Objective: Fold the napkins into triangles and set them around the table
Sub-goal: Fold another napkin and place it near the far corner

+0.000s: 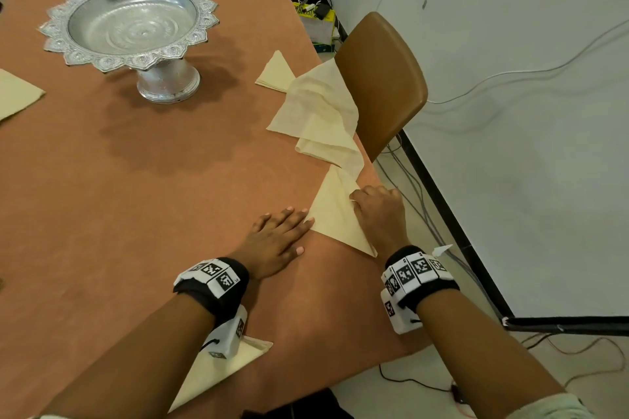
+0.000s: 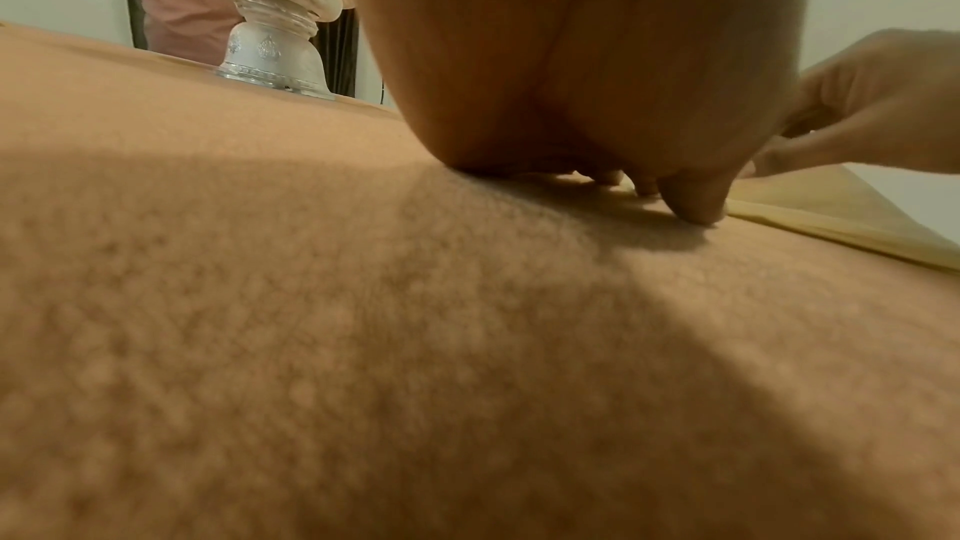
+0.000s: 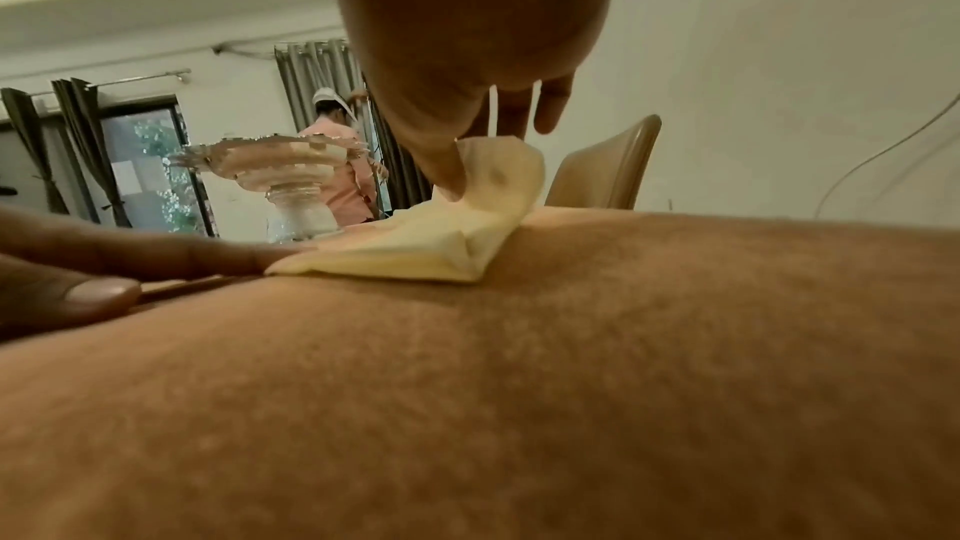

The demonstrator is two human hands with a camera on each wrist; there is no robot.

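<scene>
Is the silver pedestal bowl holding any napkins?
No, the silver pedestal bowl is empty inside; the napkins lie on the table.

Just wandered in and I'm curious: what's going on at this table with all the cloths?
A person is folding napkins into triangles. The left hand lies flat, fingertips on a corner of the folded napkin; the right hand pinches its edge. Loose napkins wait by the chair, and a silver pedestal bowl stands mid-table.

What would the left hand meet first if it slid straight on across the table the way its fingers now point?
The left hand lies flat, fingers pointing up and right. Its fingertips already sit at the near corner of the folded triangle napkin, so it would meet that napkin first, probably pushing it toward the right hand pinching its far edge.
</scene>
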